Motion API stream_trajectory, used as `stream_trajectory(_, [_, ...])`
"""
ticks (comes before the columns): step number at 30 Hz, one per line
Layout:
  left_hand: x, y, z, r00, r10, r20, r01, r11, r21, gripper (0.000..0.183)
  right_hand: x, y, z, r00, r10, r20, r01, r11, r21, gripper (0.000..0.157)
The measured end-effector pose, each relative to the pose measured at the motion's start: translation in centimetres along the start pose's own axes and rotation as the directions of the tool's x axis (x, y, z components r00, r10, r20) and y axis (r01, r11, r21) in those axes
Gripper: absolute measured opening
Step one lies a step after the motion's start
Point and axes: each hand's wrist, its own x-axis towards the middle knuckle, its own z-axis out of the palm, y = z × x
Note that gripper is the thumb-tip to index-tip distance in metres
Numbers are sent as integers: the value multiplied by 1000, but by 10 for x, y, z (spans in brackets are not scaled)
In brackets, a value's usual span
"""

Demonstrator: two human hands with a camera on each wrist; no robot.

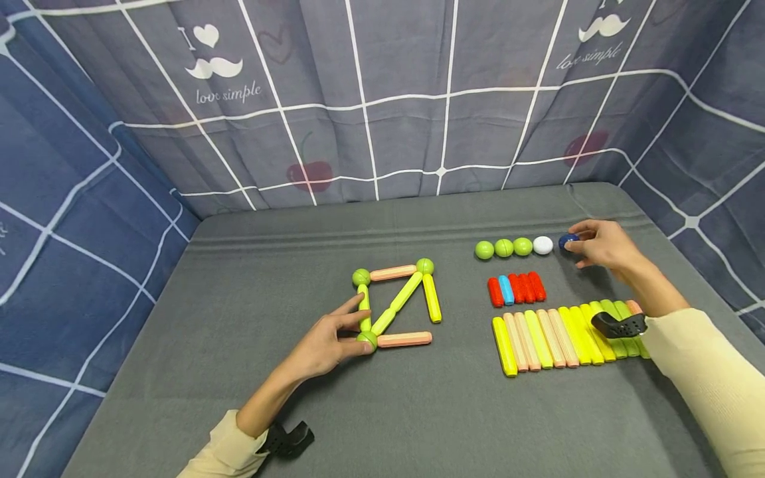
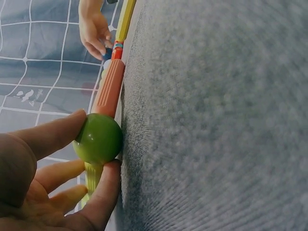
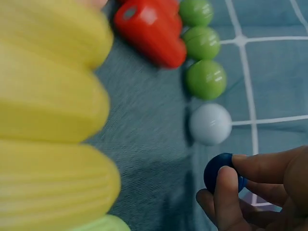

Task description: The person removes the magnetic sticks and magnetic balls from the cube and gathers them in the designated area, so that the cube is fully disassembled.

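Observation:
My left hand (image 1: pixel 323 344) pinches a green ball (image 2: pixel 98 139) between thumb and finger at the near-left corner of a flat stick-and-ball frame. From that ball run a peach stick (image 1: pixel 404 339), a yellow-green stick (image 1: pixel 364 305) and a diagonal yellow-green stick (image 1: pixel 397 302). The far corners are two more green balls, joined by another peach stick (image 1: pixel 393 273); a yellow stick (image 1: pixel 432 300) hangs off the far-right ball (image 1: pixel 425 266), its near end free. My right hand (image 1: pixel 605 244) pinches a dark blue ball (image 3: pixel 214 171) at the right end of the ball row.
Beside the blue ball sit a white ball (image 1: pixel 542 245) and several green balls (image 1: pixel 504 247). Short red sticks (image 1: pixel 526 287) and one blue stick (image 1: pixel 507 290) lie nearer. A row of long yellow, peach and green sticks (image 1: pixel 556 338) lies below my right forearm. Curtains (image 1: pixel 394 133) border the grey table.

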Motion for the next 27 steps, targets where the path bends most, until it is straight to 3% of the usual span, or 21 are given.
stream_trajectory(5, [1, 1, 1, 1000, 2, 8, -2, 1000, -3, 60, 10, 5, 0, 999, 12, 45, -11, 999, -33, 47])
stream_trajectory(12, [2, 0, 2, 1000, 7, 6, -6, 1000, -7, 61, 10, 3, 1, 1000, 13, 28, -12, 998, -64, 46])
stream_trajectory(16, [2, -1, 2, 1000, 5, 12, -5, 1000, -7, 62, 4, -1, 2, 1000, 1, -28, -4, 995, -102, 45])
stream_trajectory(22, [0, -1, 1, 1000, -7, 9, 8, 1000, -30, 62, -14, -22, 12, 987, -117, -114, 93, 976, -195, 42])
stream_trajectory(27, [0, -1, 1, 1000, -9, 13, 10, 1000, -24, 62, -33, -53, 38, 969, -243, -41, 231, 955, -188, 33])
